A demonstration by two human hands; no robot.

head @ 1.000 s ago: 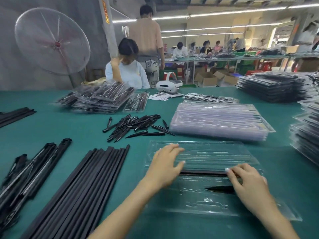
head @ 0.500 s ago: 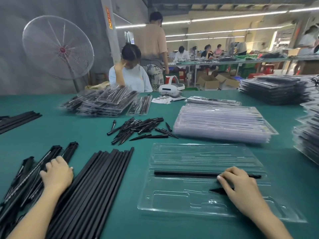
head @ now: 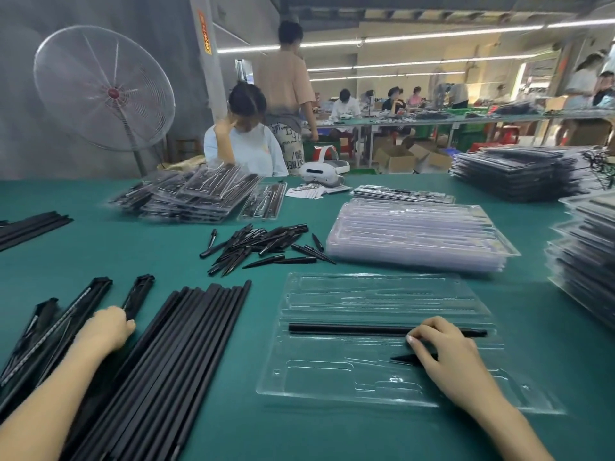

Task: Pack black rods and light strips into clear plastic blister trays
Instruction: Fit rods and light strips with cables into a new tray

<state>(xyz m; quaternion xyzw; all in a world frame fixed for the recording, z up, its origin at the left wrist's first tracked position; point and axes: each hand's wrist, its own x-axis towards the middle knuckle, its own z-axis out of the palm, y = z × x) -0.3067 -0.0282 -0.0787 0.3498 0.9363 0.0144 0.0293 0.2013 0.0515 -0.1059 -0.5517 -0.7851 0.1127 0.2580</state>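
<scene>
An open clear blister tray (head: 382,294) lies in front of me on the green table. One black rod (head: 346,329) sits in its long middle groove. My right hand (head: 456,361) rests on the tray with bent fingers, its fingertips pressing the rod's right part. A short black spike (head: 404,359) pokes out from under that hand. At the left, my left hand (head: 106,327) grips a light strip (head: 138,294) at the edge of the light strip pile (head: 50,331). A row of loose black rods (head: 173,354) lies between the strip pile and the tray.
A heap of black spikes (head: 259,244) lies beyond the rods. Empty trays are stacked (head: 416,234) behind the open tray. Packed trays pile up at the far left (head: 186,197), far right (head: 519,174) and right edge (head: 585,254). A white headset (head: 324,169) and a seated person are at the far side.
My left hand left the tray, swung left to the light strip pile, and now has closed on a strip. My right hand stays on the rod in the tray.
</scene>
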